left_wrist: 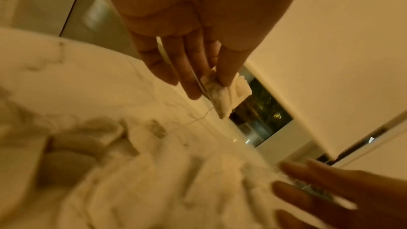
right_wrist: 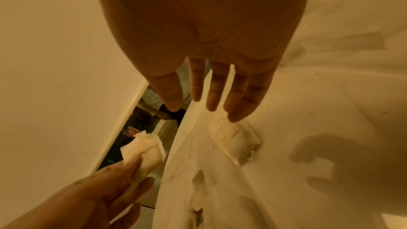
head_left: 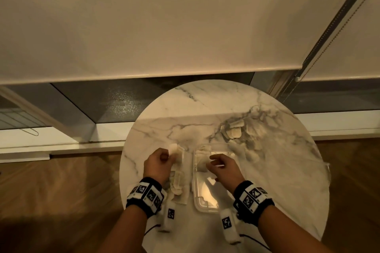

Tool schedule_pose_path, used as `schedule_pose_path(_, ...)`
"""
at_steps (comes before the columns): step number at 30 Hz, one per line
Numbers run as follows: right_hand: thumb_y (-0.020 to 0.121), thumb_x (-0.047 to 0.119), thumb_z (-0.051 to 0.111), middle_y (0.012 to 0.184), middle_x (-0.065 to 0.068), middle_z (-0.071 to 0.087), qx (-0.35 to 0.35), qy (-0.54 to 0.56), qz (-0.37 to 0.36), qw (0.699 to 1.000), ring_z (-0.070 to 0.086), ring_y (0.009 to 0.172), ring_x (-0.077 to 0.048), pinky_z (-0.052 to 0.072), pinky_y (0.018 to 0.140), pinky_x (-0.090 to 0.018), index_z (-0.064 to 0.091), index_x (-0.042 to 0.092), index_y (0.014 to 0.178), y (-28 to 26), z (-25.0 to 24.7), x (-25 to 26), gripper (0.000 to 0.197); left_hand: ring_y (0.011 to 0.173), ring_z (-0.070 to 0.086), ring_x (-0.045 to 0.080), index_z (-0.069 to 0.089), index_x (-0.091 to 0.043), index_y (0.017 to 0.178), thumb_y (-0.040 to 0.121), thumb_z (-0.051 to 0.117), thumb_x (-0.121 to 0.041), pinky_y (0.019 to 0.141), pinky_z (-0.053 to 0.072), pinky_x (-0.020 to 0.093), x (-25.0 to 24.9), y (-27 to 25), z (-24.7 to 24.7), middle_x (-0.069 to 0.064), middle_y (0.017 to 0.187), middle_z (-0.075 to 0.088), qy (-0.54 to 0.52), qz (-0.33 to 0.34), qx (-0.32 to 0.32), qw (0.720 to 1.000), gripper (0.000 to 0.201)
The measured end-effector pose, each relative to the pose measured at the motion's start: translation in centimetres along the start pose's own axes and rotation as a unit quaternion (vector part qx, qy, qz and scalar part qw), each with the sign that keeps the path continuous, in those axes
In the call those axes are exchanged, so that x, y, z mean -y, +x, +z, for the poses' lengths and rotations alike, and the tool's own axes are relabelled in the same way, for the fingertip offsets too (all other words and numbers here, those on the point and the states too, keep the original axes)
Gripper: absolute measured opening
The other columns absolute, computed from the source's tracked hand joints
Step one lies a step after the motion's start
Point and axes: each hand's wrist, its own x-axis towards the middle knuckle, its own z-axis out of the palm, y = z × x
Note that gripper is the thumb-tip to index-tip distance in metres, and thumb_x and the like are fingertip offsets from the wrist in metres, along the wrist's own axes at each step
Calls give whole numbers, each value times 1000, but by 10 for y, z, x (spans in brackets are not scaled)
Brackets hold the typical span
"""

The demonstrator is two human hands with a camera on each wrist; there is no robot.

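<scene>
My left hand (head_left: 167,157) pinches a small white pouch (head_left: 173,148) between thumb and fingers, lifted just above the round marble table (head_left: 271,191). The left wrist view shows that pouch (left_wrist: 216,93) with a thin thread hanging from it. It appears again in the right wrist view as the pouch (right_wrist: 144,149), held by the left hand (right_wrist: 110,185). My right hand (head_left: 213,161) hovers over a clear plastic container (head_left: 205,199), fingers (right_wrist: 212,93) straight and spread, holding nothing.
More white pouches lie on a paper strip (head_left: 178,185) under my left wrist. A small heap of pouches (head_left: 233,130) sits at the back right of the table. A window sill and lowered blind (head_left: 164,26) lie behind the table, wooden floor around it.
</scene>
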Motion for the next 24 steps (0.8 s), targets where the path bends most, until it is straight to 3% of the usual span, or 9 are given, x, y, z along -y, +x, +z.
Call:
schedule_pose_path(2,87,28,73,102,-2,68,43,36,-21,998,68,90,-17,58,69,-34,65,22,113,-12,4,16,28,74,70,24,65,-24,81,81,78,-24,66,56,33,-8,-15,3,6,78,71,-111,-17,30,993,13)
schedule_pose_path(5,88,24,72,101,-4,67,77,59,-51,994,68,84,-15,55,61,-26,65,22,116,-21,12,29,29,65,70,21,66,-14,91,83,76,-19,57,52,27,-22,-40,11,8,78,72,-172,-9,76,982,14)
schedule_pose_path(10,91,12,67,74,-4,71,8,104,-62,993,66,68,-15,51,54,-22,71,4,95,-25,15,26,9,61,66,20,63,-15,83,84,75,-13,58,52,30,-24,-66,32,0,66,66,-205,-18,114,972,13)
schedule_pose_path(12,91,11,68,71,-3,71,-3,108,-54,993,65,65,-13,50,54,-21,72,3,90,-26,12,22,10,64,66,20,61,-18,80,84,75,-19,58,51,28,-17,-70,40,-2,66,65,-189,-18,112,975,14)
schedule_pose_path(15,92,15,67,70,1,70,2,93,-44,995,64,62,-7,50,54,-21,73,7,88,-27,7,15,10,74,66,11,62,-25,84,83,74,-35,67,53,24,-4,-73,49,-6,79,68,-93,-6,90,992,15)
schedule_pose_path(18,93,15,66,67,0,67,-15,69,-37,997,60,59,-8,49,51,-22,72,10,87,-24,0,6,10,91,62,11,63,-25,102,81,73,-37,82,53,29,10,-74,56,-6,101,64,16,8,65,998,25)
schedule_pose_path(21,93,16,66,72,-7,69,-36,46,-11,998,62,63,-18,53,54,-32,72,12,88,-14,-6,-8,9,111,56,17,55,-19,129,83,71,-32,97,47,32,17,-77,64,0,121,56,92,13,84,992,51)
schedule_pose_path(24,91,14,68,77,-12,72,-28,20,30,999,68,70,-28,61,70,-48,73,11,86,1,-8,-25,8,116,55,19,47,-17,138,86,68,-26,101,45,32,17,-77,68,3,130,54,103,-13,97,990,56)
